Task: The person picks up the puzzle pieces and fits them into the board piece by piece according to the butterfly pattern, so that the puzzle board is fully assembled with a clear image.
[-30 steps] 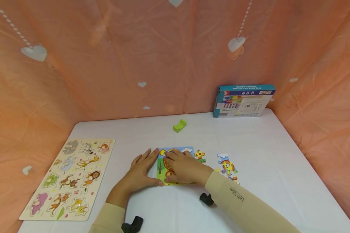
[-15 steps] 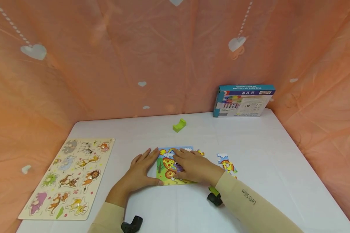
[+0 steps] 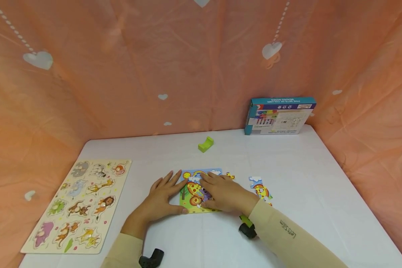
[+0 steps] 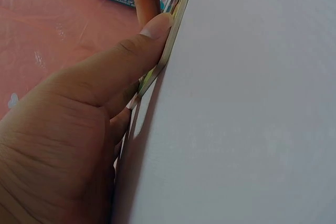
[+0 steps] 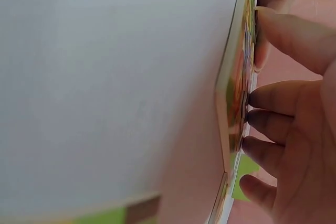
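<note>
A small colourful jigsaw puzzle board [image 3: 188,203], with a sun, a tree and a yellow snail-like figure, lies flat in the middle of the table in the head view. My left hand [image 3: 162,199] is spread along its left side. Its thumb [image 4: 152,35] touches the near edge in the left wrist view, and the index finger reaches onto the picture. The right hand [image 3: 227,191] rests fingertips on the board's right part, hiding much of it. In the right wrist view, those fingertips [image 5: 262,121] touch the picture surface of the puzzle [image 5: 236,87].
Loose jigsaw pieces [image 3: 261,189] lie to the right, partly behind the right forearm; another piece [image 3: 230,175] sits by the board's right edge. A wooden animal puzzle [image 3: 80,204] is at left. A green block [image 3: 206,144] and a box [image 3: 280,116] stand farther back.
The right hand has slid to the right over the board, uncovering its left and middle picture. My left index finger has shifted onto the board's upper left part.
</note>
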Tool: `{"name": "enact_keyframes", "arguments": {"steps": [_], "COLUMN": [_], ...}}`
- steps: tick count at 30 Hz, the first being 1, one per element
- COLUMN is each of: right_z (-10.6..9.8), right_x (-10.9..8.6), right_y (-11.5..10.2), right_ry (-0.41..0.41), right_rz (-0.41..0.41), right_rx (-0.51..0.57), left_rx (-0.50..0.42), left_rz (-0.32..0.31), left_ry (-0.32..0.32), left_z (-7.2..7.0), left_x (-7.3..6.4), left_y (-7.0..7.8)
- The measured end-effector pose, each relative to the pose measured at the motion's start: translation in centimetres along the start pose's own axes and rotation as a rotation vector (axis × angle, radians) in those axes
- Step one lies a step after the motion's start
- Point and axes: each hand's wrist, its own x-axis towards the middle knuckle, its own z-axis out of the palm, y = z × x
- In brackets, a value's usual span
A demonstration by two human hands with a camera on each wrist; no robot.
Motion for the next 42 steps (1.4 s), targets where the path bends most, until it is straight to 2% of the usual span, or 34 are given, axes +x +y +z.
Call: {"name": "enact_keyframes", "arguments": {"steps": [8,11,16,20,24,31,42], "right_z": [0.1,0.2,0.0,0.1,0.2,0.2,0.3], "right_x": [0.1,0.4,1.1,1.7,2.2,2.5,2.7], "right_y": [0.1,0.3,0.4,0.5,0.6,0.7,0.3], "right_ry": [0.005,0.061,0.170,0.163,0.163,0.164,0.193], "right_rz": [-0.009,-0.002,0.082,0.145,0.179,0.150,0.091], "right_rx": [0.018,0.026,0.036,0.094,0.168,0.238,0.108], "left_rx": [0.010,0.006,0.004,0.025,0.035,0.058,0.045], "left_rz": [-0.033,-0.041,-0.016,0.009,0.007,-0.004,-0.007], "left_ry": [0.000,0.002,0.005,-0.005,-0.014,-0.024,-0.010], "left_z": [0.0,0.1,0.1,0.1,0.1,0.1,0.1], "left_x": [0.0,0.0,0.1,0.1,0.1,0.1,0.1], "left_y": [0.2,0.2,0.0,-0.2,-0.2,-0.1,-0.1]}}
